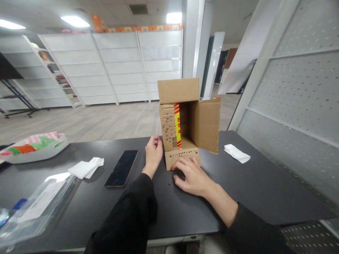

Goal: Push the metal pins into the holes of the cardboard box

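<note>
An open cardboard box (168, 130) stands on the dark table with its open side toward me. Yellow-and-red tape (177, 123) runs down its left front flap, where several nail heads (167, 120) show. Its bottom flap (169, 163) bears a row of small holes and some nail heads. Beside the box's left edge, my left hand (153, 152) has its fingertips pinched together; whatever is between them is hidden. My right hand (191, 178) curls over the front of the bottom flap, its fingers closed around several thin dark nails (180, 174). One nail (171, 179) sticks out to the left.
A phone (122, 168) lies left of my left arm. Folded tissues (86, 167) and a clear plastic case (45, 208) are farther left, near a white basket (59, 146) with coloured cloth. Another tissue (237, 153) lies at right. A perforated panel (299, 88) borders the table's right side.
</note>
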`<state>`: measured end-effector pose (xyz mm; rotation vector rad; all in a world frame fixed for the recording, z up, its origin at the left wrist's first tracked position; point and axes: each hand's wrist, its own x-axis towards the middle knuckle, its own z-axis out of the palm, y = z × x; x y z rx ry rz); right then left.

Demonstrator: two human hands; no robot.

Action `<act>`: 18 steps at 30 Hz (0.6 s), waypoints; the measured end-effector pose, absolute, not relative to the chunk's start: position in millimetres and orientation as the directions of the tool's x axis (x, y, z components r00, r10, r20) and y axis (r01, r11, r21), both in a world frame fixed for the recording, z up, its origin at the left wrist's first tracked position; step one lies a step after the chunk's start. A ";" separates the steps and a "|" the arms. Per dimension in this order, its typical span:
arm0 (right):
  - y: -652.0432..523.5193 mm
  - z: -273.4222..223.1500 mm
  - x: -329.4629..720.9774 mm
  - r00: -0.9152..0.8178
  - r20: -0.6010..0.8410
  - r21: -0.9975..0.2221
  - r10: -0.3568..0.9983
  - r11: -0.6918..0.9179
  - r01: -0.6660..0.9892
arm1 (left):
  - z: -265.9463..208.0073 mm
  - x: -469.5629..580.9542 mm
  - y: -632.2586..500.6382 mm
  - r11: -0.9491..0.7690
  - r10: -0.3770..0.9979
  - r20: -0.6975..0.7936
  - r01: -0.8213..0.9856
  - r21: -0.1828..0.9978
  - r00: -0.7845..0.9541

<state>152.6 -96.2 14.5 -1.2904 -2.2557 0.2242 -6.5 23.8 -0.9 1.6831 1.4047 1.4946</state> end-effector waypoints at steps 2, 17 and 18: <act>-96.2 13.7 151.8 -0.426 0.363 -0.387 0.829 0.550 0.740 | -0.4 -6.3 23.5 -0.356 0.897 0.425 0.365 0.860 -0.125; -98.6 14.7 150.2 -0.474 0.351 -0.316 0.807 0.579 0.751 | 0.2 -5.4 23.2 -0.353 0.900 0.418 0.355 0.866 -0.125; -98.7 14.6 150.1 -0.477 0.350 -0.311 0.806 0.580 0.753 | 0.6 -5.2 22.9 -0.351 0.901 0.416 0.352 0.867 -0.126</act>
